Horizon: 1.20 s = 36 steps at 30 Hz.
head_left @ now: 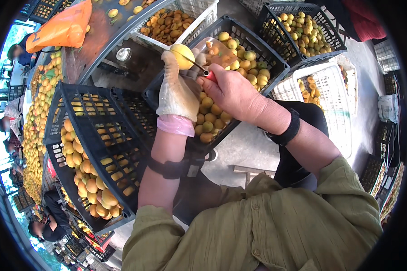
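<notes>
My left hand [178, 92], in a whitish knit glove with pink plastic at the wrist, is closed around a yellow apricot [182, 56]. Bare, my right hand [237, 92] grips a small knife [210, 76] by its red handle. The thin dark blade reaches left to the apricot; I cannot tell how deep it goes. Both hands are over a dark plastic crate [279, 71] of whole apricots [208, 118]. A brownish translucent piece [221, 55], perhaps plastic, lies on the fruit just beyond my hands.
To the left stands another dark crate [88, 101] of apricots. A white crate [208, 20] with cut fruit is ahead. At the right are a dark crate [298, 56] of whole apricots and a white basket [341, 97] with cut pieces. An orange bag [61, 28] lies on the far-left table.
</notes>
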{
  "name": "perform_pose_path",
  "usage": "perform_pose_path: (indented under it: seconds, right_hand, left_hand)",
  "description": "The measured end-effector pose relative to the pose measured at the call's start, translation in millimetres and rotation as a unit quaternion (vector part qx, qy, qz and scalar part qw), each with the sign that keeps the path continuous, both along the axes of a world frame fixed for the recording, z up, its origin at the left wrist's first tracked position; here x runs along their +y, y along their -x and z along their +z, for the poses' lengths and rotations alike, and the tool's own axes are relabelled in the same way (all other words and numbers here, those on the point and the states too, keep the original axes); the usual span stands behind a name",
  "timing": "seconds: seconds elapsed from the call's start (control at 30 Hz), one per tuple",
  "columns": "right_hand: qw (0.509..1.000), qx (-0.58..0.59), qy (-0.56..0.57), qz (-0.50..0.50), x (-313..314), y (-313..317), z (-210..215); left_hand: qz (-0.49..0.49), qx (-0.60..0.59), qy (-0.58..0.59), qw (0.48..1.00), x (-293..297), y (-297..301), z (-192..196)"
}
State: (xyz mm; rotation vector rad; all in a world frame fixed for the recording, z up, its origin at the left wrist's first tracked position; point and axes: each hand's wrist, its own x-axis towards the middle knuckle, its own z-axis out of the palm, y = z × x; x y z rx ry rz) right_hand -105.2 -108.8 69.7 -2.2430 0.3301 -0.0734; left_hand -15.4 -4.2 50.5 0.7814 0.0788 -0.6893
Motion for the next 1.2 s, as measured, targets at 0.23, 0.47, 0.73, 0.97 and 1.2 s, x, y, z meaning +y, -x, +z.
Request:
perform_pose_path:
  seconds: [0.23, 0.47, 0.73, 0.97, 1.2]
  right_hand:
    - [0.999, -0.032, 0.03, 0.003, -3.6, -2.7, -3.7]
    - [0.995, -0.073, 0.072, -0.003, 4.3, -4.3, -23.5]
    - [0.948, -0.309, -0.054, -0.047, -18.3, -12.9, -13.1]
    - [0.965, -0.244, 0.084, 0.044, -28.5, -13.3, -19.4]
    - [0.963, -0.258, 0.044, -0.058, -1.7, -16.8, -12.7]
  left_hand:
    - [-0.071, -0.11, -0.025, 0.991, 7.7, -9.7, -2.6]
    - [-0.086, 0.005, 0.027, 0.996, 8.0, -1.4, -1.4]
    - [-0.107, 0.06, 0.072, 0.99, 9.8, -12.1, -2.7]
    - [-0.022, -0.031, -0.019, 0.999, -9.7, 22.1, 0.6]
    - [0.182, -0.124, -0.068, 0.973, -17.7, 28.1, 9.1]
